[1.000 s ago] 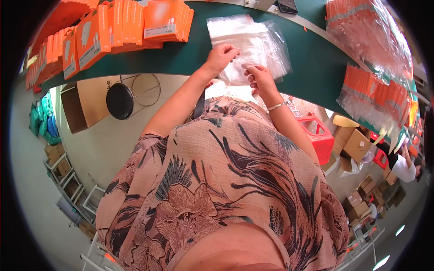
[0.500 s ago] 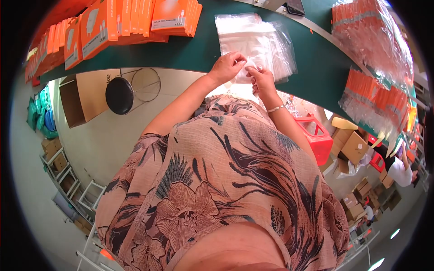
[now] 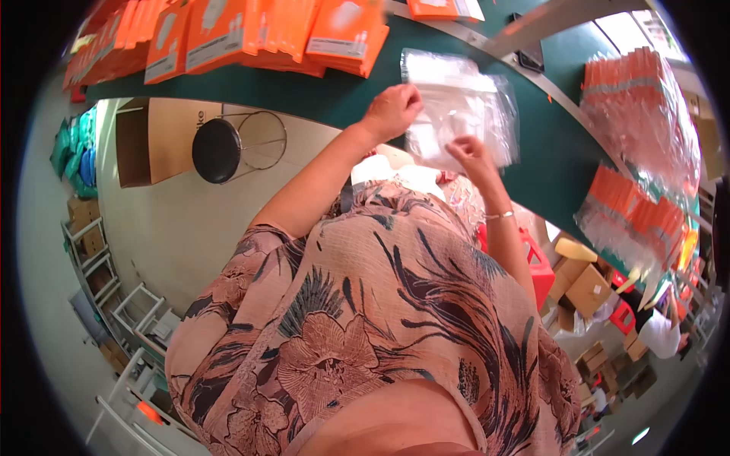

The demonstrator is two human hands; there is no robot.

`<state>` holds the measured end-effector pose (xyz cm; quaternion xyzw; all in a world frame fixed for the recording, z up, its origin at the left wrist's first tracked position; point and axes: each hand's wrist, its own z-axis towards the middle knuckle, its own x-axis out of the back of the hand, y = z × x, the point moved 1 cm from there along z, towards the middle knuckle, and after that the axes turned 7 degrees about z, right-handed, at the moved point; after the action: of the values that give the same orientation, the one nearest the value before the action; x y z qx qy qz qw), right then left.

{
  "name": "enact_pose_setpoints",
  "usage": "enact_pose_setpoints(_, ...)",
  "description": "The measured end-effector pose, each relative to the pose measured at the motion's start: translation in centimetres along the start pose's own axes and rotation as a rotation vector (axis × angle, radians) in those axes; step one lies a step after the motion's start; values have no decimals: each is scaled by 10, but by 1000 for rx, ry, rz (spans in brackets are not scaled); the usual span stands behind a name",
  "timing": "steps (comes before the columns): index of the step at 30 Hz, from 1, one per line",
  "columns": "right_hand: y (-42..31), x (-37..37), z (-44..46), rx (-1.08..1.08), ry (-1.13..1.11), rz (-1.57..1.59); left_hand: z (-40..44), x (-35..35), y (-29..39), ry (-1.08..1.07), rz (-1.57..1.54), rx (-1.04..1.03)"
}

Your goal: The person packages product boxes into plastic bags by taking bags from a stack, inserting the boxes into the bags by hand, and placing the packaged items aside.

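A pile of clear plastic bags lies on the green table in front of me. At its left edge, my left hand is closed, fingertips against the plastic. My right hand is over the pile's lower right part, fingers curled together and slightly blurred. Glare and the see-through plastic hide whatever the fingers may hold. Rows of orange charger set boxes stand along the table at the far left. Nearer the hands is the end stack of orange boxes.
Bagged orange packs lie at the right, with a second bagged group below. A phone rests by a metal rail. Another orange box is at the top. Below the table are a black stool, cardboard box and red stool.
My hands have moved apart: the right one went down and to the right, the left stays by the pile's left side. The whole view has shifted, bringing another orange box in at the top.
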<state>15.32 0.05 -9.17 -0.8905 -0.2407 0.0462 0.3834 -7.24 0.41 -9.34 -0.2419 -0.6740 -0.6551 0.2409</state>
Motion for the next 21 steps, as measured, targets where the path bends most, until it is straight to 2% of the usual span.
enact_pose_setpoints(2,-47,2,-5,516,377,-393,-7,-1,1,38,-2,-36)
enact_pose_setpoints(4,-104,-24,-1,515,265,-143,-15,-7,7,-32,-51,32)
enact_pose_setpoints(6,-148,-66,19,540,169,-139,-17,-16,8,-63,-77,65)
enact_pose_setpoints(8,-188,-106,31,477,41,-126,-21,-27,7,-59,-20,54)
enact_pose_setpoints(10,-197,-128,66,421,63,-160,-23,-29,5,-62,5,50)
enact_pose_setpoints(15,-193,-114,81,280,50,-261,-22,-22,8,-64,-78,23)
enact_pose_setpoints(18,-155,-94,137,469,-136,319,-22,-21,8,-80,-128,-11)
enact_pose_setpoints(20,-197,-58,33,332,-61,215,-19,-22,9,-97,-136,-6)
enact_pose_setpoints(21,-175,-37,34,418,-70,277,-19,-23,9,-107,-138,0)
